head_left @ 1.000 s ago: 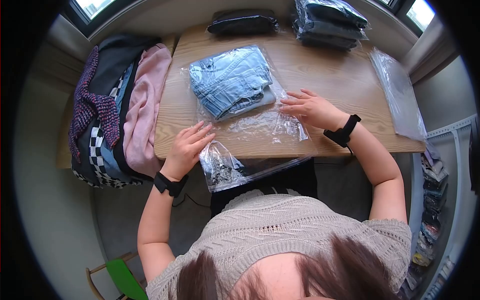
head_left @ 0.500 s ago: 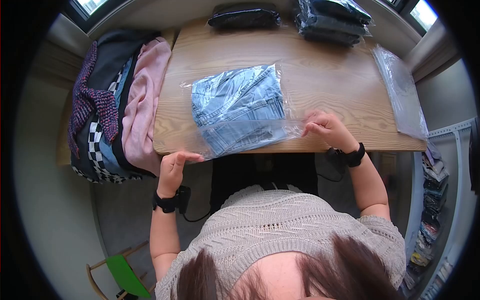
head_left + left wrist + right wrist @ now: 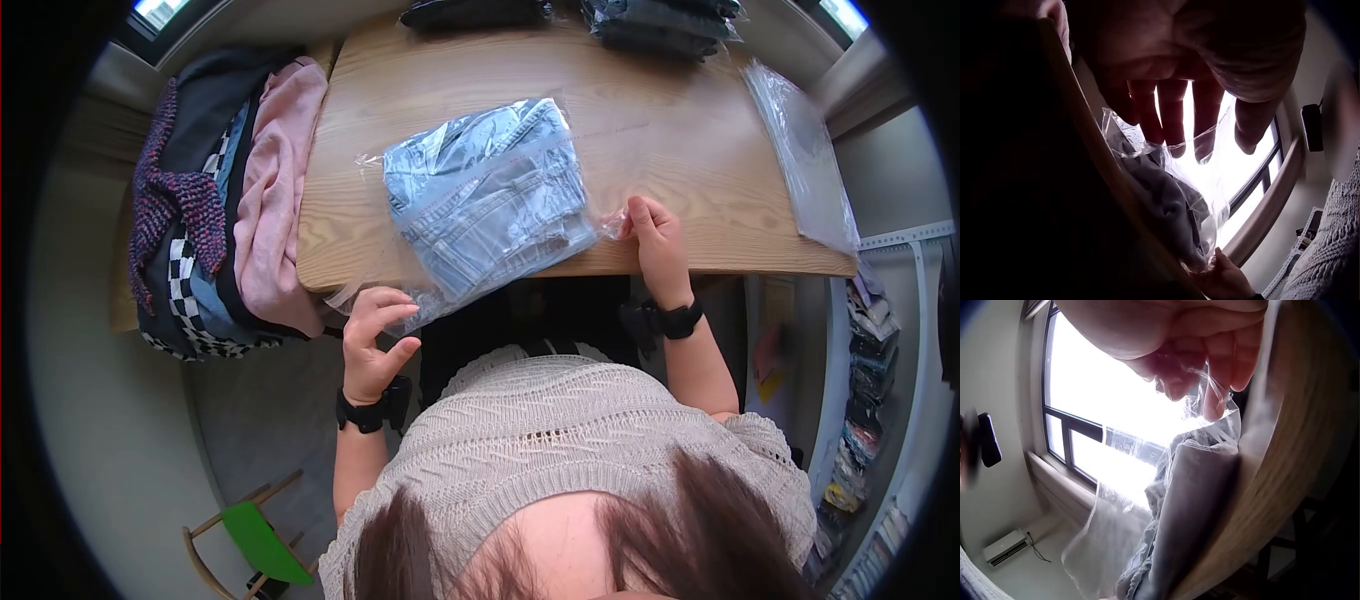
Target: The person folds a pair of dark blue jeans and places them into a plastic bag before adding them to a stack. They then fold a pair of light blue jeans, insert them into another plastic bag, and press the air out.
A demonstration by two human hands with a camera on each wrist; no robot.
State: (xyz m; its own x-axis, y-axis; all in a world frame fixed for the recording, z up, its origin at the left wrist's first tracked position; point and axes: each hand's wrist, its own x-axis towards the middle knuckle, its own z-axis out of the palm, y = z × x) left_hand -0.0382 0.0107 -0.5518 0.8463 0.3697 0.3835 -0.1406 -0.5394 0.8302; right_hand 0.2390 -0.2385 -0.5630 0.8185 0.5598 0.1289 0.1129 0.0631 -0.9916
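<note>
Folded light-blue denim (image 3: 490,200) lies inside a clear plastic bag at the table's front edge, its near left corner jutting past the edge. At that corner my left hand (image 3: 372,345) has its fingers bent loosely and its thumb apart; in the left wrist view the fingers (image 3: 1172,112) hang spread beside the plastic (image 3: 1216,181). My right hand (image 3: 660,250) pinches the bag's right edge between thumb and fingers; the right wrist view shows crumpled film (image 3: 1200,394) at those fingertips and the denim (image 3: 1191,487) below.
Dark packed garments (image 3: 475,12) and a bagged stack (image 3: 660,28) stand at the table's back. Flat clear bags (image 3: 805,160) lie along the right side. Clothes (image 3: 280,190) are heaped on the left. A green chair (image 3: 268,540) stands lower left.
The bagged denim has turned and come nearer the front edge since the first frame, and a clear flap now lies over it. Both hands have shifted to the bag's sides; the right pinches it.
</note>
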